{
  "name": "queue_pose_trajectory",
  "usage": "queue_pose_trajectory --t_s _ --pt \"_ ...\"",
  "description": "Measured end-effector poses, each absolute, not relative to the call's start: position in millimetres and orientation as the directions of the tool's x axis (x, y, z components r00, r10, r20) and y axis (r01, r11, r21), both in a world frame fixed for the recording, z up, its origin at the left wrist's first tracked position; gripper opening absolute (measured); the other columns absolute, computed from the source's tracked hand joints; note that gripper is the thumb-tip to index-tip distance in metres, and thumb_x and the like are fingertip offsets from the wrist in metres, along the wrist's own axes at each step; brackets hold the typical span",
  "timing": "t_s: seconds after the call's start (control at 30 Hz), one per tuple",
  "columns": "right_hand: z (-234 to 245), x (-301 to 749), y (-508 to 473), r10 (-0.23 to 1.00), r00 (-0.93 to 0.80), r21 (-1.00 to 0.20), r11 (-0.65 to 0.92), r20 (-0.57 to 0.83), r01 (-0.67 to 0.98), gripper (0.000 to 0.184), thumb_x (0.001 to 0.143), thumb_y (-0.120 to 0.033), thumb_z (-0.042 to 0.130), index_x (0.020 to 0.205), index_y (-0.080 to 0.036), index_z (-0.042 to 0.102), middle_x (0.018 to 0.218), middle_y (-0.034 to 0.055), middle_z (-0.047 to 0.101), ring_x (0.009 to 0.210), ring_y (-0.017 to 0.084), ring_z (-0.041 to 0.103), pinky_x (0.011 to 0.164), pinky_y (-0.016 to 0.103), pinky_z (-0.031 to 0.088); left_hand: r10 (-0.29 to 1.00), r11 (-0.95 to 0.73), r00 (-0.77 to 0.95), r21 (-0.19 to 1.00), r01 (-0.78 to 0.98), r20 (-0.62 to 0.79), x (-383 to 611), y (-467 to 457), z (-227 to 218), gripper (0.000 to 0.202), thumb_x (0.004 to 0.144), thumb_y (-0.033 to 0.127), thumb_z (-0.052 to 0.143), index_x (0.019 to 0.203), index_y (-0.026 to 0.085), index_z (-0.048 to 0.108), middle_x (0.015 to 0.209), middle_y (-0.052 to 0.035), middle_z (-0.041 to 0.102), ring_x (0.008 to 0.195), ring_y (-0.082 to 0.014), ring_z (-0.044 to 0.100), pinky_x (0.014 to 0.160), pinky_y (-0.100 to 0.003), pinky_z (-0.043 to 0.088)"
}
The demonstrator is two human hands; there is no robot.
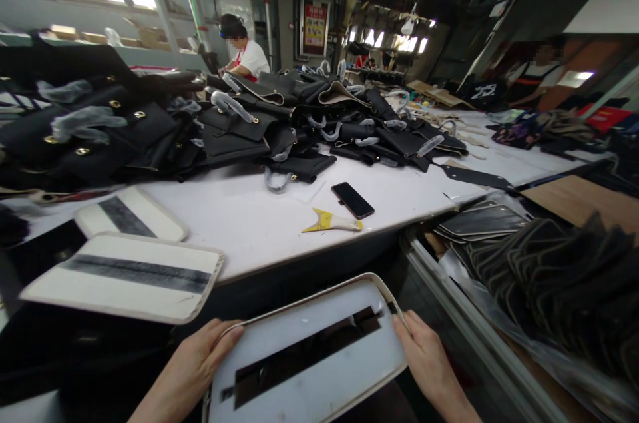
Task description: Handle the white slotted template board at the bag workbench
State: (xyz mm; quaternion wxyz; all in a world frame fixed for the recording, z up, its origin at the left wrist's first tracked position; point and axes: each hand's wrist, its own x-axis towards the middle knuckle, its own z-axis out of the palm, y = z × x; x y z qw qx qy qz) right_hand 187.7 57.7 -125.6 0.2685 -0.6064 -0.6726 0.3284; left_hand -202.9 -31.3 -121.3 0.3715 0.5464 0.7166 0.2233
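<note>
A white rounded panel (pixel 319 336) with a long dark slot across it is held low in front of me, below the table's edge. My left hand (pixel 200 366) grips its left edge, fingers closed over the rim. My right hand (pixel 424 356) grips its right edge near the slot's end. Two similar white panels (pixel 124 276) (pixel 132 213) with dark stripes lie on the table at the left.
A white table (pixel 249 223) carries a black phone (pixel 352 200), a yellow scraper (pixel 329 222) and heaps of black leather bag parts (pixel 239 130). Stacked dark pieces (pixel 549 270) fill a bin on the right. A person in white (pixel 247 53) works at the far end; another person (pixel 539 73) sits at the far right.
</note>
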Motion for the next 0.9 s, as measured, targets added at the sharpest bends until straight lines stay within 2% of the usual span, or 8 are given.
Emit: queue_pose_trajectory --t_s 0.13,0.23,0.3,0.37,0.47,0.6,0.73,0.9 --pt "-122.8 193.2 58.7 0.973 -0.214 -0.813 0.054 -0.089 0.580 0.040 0.094 -0.051 0.045 0.101 -0.019 0.068 0.099 0.0094 0.063 0.095 0.024 0.059 0.085 0.029 0.047 0.959 0.275 -0.116 0.755 0.595 -0.258 -207.7 -34.1 -126.3 0.048 0.091 0.059 0.044 0.116 0.025 0.067 0.104 -0.0037 0.067 0.103 -0.0226 0.062 0.092 -0.028 0.048" --pt "-121.8 195.5 69.0 0.958 -0.265 -0.838 0.053 -0.112 0.543 0.046 0.093 -0.050 0.051 0.127 -0.022 0.061 0.113 0.0081 0.061 0.114 0.024 0.054 0.098 0.029 0.042 0.966 0.238 -0.058 0.781 0.577 -0.252 -208.2 -31.5 -124.9 0.045 0.092 0.057 0.045 0.113 0.025 0.069 0.094 -0.0026 0.065 0.093 -0.0206 0.064 0.085 -0.027 0.049" --pt "-120.1 192.7 82.1 0.950 -0.293 -0.833 0.074 -0.108 0.548 0.049 0.093 -0.051 0.049 0.132 -0.023 0.058 0.110 0.0070 0.061 0.112 0.023 0.055 0.097 0.029 0.042 0.965 0.233 -0.033 0.793 0.562 -0.260 -207.9 -29.3 -123.1 0.044 0.093 0.056 0.044 0.112 0.025 0.069 0.090 -0.0021 0.064 0.089 -0.0196 0.063 0.081 -0.026 0.049" --pt "-117.2 186.6 97.8 0.939 -0.331 -0.808 0.121 -0.095 0.576 0.047 0.095 -0.052 0.043 0.125 -0.022 0.063 0.099 0.0060 0.062 0.100 0.022 0.060 0.090 0.030 0.045 0.964 0.231 -0.022 0.800 0.554 -0.263 -207.9 -28.7 -122.1 0.043 0.093 0.055 0.045 0.113 0.025 0.068 0.091 -0.0023 0.064 0.089 -0.0195 0.063 0.082 -0.027 0.048" --pt "-112.4 175.8 119.4 0.920 -0.382 -0.756 0.191 -0.084 0.626 0.047 0.095 -0.053 0.038 0.103 -0.020 0.070 0.089 0.0050 0.063 0.089 0.021 0.061 0.082 0.031 0.047 0.965 0.236 -0.034 0.800 0.552 -0.261 -207.7 -32.1 -120.0 0.042 0.092 0.054 0.048 0.114 0.024 0.068 0.097 -0.0035 0.064 0.094 -0.0207 0.062 0.084 -0.028 0.048" --pt "-111.5 167.3 136.6 0.894 -0.428 -0.741 0.198 -0.132 0.642 0.048 0.091 -0.056 0.039 0.080 -0.019 0.067 0.078 0.0041 0.064 0.078 0.022 0.060 0.072 0.032 0.046 0.968 0.243 -0.077 0.810 0.533 -0.239 -203.8 -39.7 -110.4 0.040 0.092 0.052 0.049 0.110 0.023 0.070 0.095 -0.0045 0.062 0.091 -0.0207 0.061 0.081 -0.030 0.047" --pt "-118.3 166.2 149.6 0.863 -0.457 -0.740 0.161 -0.215 0.653 0.052 0.088 -0.061 0.040 0.077 -0.019 0.067 0.076 0.0053 0.068 0.077 0.026 0.062 0.070 0.033 0.046 0.971 0.239 -0.119 0.799 0.553 -0.208 -199.6 -41.7 -100.8 0.035 0.092 0.049 0.050 0.104 0.025 0.073 0.089 -0.0034 0.059 0.084 -0.0189 0.059 0.075 -0.029 0.045" --pt "-129.4 171.3 156.7 0.814 -0.476 -0.721 0.106 -0.333 0.685 0.056 0.086 -0.067 0.038 0.082 -0.021 0.070 0.089 0.0057 0.073 0.090 0.030 0.066 0.080 0.035 0.048 0.968 0.249 -0.148 0.779 0.575 -0.201 -196.3 -43.7 -98.0 0.032 0.092 0.047 0.052 0.103 0.026 0.073 0.088 -0.0028 0.059 0.084 -0.0182 0.059 0.075 -0.029 0.044"
